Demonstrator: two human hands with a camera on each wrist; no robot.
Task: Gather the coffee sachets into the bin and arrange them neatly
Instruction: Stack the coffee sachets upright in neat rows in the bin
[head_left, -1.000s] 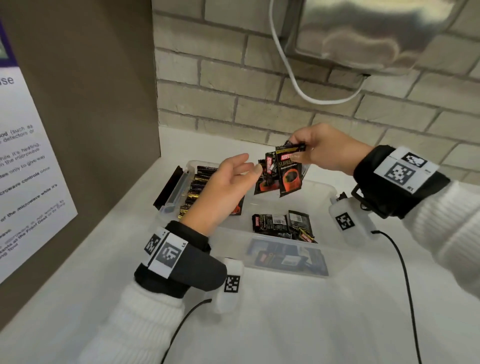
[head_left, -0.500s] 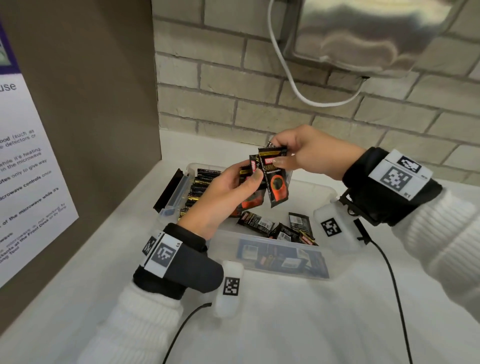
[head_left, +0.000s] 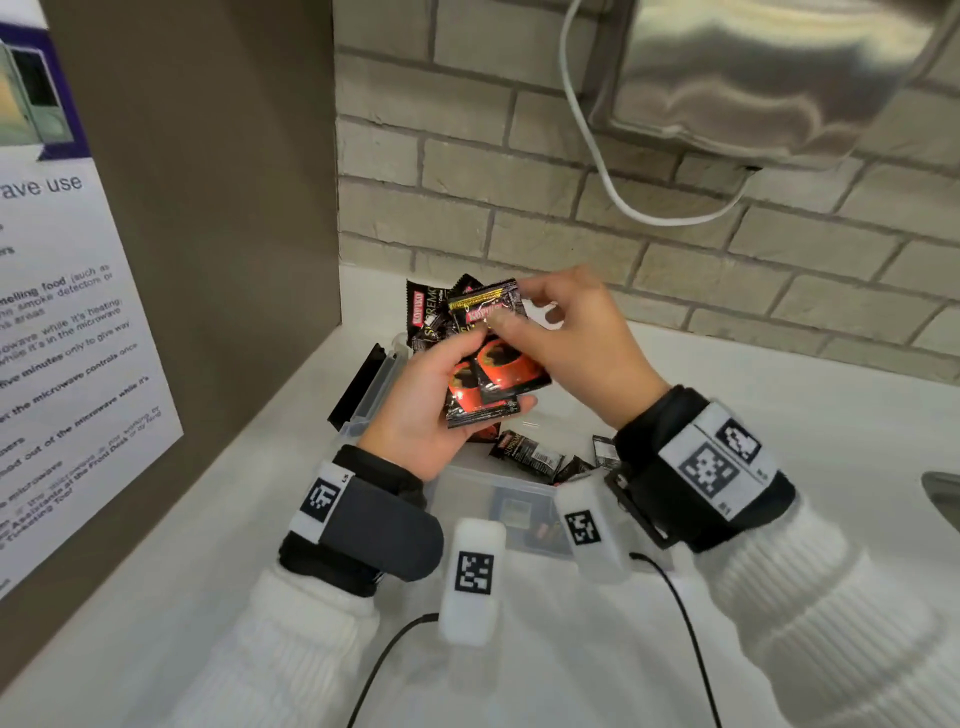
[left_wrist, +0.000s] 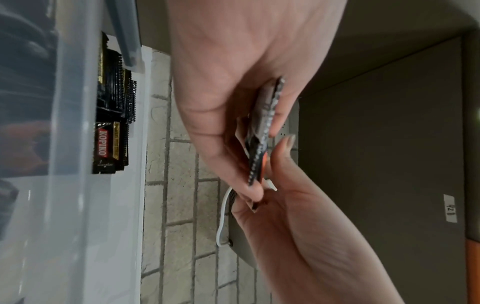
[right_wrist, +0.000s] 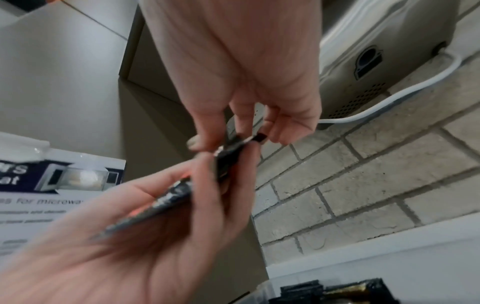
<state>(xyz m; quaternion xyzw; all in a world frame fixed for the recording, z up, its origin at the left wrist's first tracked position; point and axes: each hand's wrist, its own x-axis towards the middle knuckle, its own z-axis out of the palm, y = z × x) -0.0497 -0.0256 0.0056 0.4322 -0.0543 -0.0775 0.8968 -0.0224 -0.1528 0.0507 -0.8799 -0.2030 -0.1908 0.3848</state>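
left hand (head_left: 431, 410) cups a small stack of sachets (head_left: 483, 379) above the bin (head_left: 467, 480); right hand (head_left: 566, 338) pinches the top sachet's edge, likely to square it with the stack. loose sachets (head_left: 527, 454) lie in the bin, a neat row (left_wrist: 114, 115) stands at one end.

Head view looking down over both wrists at the bin (head_left: 457, 483), wrist views close – each facing up along its hand, all sharing the held sachets (head_left: 498, 358).
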